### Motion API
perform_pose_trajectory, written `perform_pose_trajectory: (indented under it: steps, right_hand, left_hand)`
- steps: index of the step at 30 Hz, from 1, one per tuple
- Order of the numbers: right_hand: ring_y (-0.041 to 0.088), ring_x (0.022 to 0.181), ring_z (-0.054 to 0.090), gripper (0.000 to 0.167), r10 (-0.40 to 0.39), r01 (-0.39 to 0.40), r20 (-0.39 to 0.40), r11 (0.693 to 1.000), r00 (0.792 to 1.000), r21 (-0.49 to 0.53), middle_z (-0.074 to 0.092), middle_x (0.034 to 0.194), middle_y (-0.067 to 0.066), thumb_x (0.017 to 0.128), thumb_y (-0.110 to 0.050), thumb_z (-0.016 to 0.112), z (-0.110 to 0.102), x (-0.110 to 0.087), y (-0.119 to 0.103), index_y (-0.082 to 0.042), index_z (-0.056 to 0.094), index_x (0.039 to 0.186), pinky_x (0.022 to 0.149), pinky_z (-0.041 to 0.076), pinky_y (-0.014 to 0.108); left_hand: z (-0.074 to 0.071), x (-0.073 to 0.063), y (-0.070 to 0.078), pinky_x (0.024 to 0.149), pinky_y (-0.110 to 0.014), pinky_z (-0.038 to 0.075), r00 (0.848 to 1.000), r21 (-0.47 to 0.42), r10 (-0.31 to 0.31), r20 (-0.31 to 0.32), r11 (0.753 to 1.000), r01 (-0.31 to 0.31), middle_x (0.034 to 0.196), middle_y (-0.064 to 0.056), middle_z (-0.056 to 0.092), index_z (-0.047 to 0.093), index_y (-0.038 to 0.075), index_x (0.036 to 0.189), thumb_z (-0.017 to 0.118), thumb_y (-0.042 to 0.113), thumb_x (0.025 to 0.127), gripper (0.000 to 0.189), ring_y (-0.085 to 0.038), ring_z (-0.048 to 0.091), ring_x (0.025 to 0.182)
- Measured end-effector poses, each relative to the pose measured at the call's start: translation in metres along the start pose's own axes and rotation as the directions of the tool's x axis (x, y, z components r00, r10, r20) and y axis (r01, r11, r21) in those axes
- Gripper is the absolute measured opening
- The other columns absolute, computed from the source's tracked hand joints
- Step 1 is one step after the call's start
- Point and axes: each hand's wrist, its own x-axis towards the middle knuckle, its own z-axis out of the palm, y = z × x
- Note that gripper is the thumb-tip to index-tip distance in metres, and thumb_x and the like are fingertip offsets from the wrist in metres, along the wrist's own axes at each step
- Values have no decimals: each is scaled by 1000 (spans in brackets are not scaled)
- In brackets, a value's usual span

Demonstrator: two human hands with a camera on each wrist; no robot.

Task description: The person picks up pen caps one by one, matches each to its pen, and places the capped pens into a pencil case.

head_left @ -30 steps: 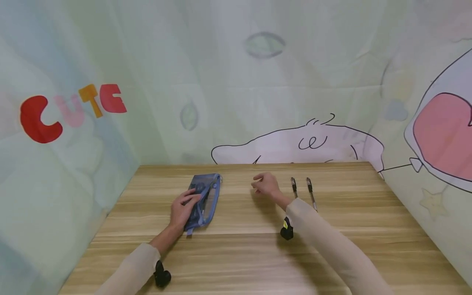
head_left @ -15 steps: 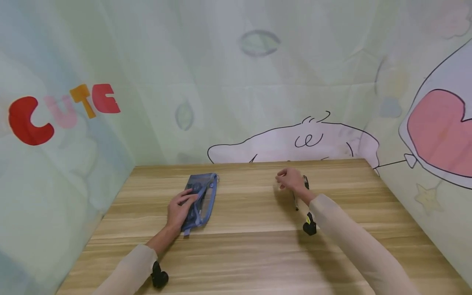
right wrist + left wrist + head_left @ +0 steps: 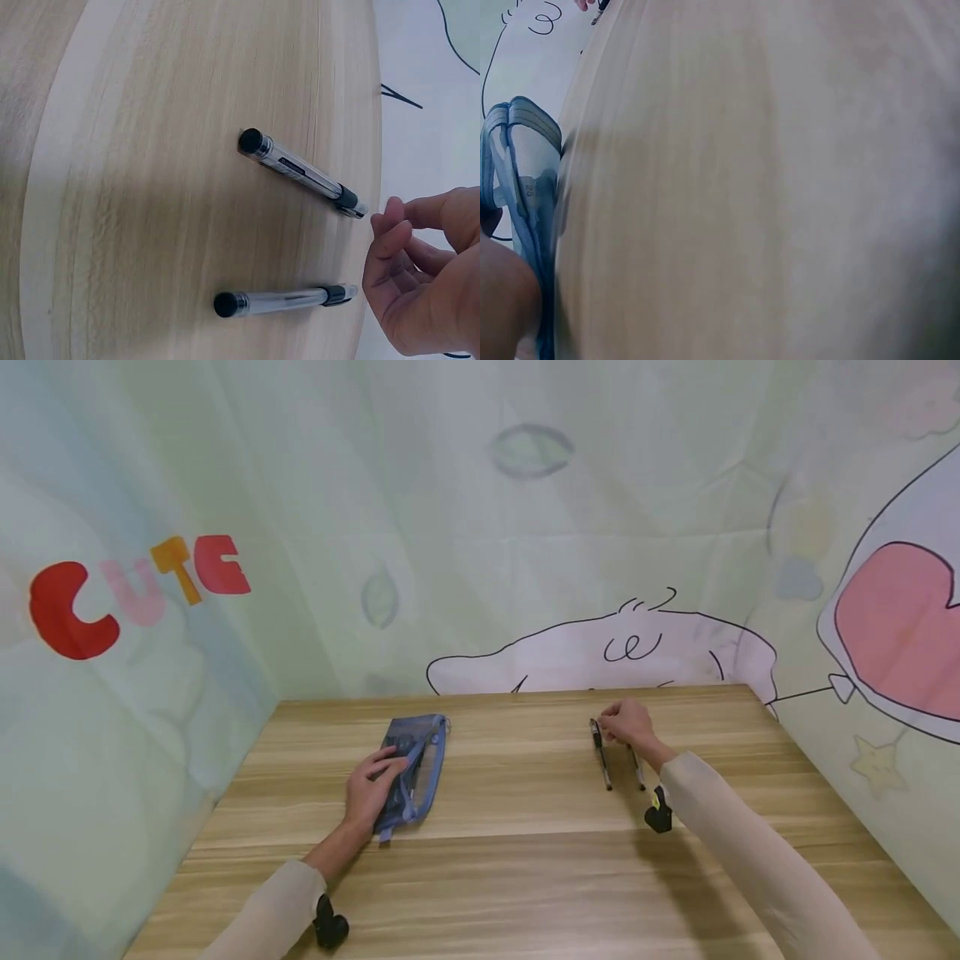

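A blue see-through zip pencil case (image 3: 429,777) lies on the left part of the table, its mouth gaping along the zipper. My left hand (image 3: 367,789) holds its near side, thumb and fingers on the edge of the opening. The left wrist view shows the pencil case (image 3: 529,165) at its left border. Dark shapes show through it; what they are is unclear. My right hand (image 3: 628,724) hovers at the clip ends of two clear black-capped pens. Its fingers (image 3: 394,240) are loosely bent, near one pen (image 3: 300,171) and the other pen (image 3: 281,301), without gripping either.
The wood-grain table (image 3: 495,877) ends at a printed cloth backdrop (image 3: 480,568) behind and at both sides. A black wrist camera (image 3: 658,814) sits under my right wrist, another black camera (image 3: 330,925) under the left.
My right hand has moved rightward from beside the pencil case, over the left pen, to the top ends of both pens. The left hand has stayed on the pencil case.
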Motion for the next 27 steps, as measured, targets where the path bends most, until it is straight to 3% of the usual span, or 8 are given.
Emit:
perform_pose_trajectory:
  steps: [4,9,18,27]
  right_hand:
    - [7,51,55,25,-15,15,0,996,1000,-86,71,68,13,90,-2,59,6,0,1,16,73,101,47,40,17]
    - [8,56,55,21,9,-5,19,976,1000,-217,74,75,14,92,-5,63,12,-1,-1,11,76,100,51,42,18]
    - [5,48,52,23,51,-44,30,979,998,-198,71,65,9,92,-9,69,14,-4,-6,11,76,101,48,40,18]
    - [6,51,48,25,85,-72,53,975,995,-209,62,59,-2,92,-16,72,13,-3,-7,6,77,102,47,35,19]
  left_hand:
    - [-1,0,2,123,-46,34,1000,13,5,-3,1000,-5,140,-16,64,76,-4,111,76,22,93,32,-33,49,142]
    - [-1,-1,2,123,-46,33,1000,12,-4,-13,1000,4,139,-14,65,77,-3,109,76,23,92,31,-32,49,142]
    - [0,0,0,122,-46,34,1000,6,14,-16,1000,-14,139,-16,66,77,-4,108,76,20,92,29,-33,51,140]
    - [0,0,1,121,-43,37,1000,-1,4,-11,1000,-4,139,-15,65,77,-4,109,76,19,92,29,-31,51,140]
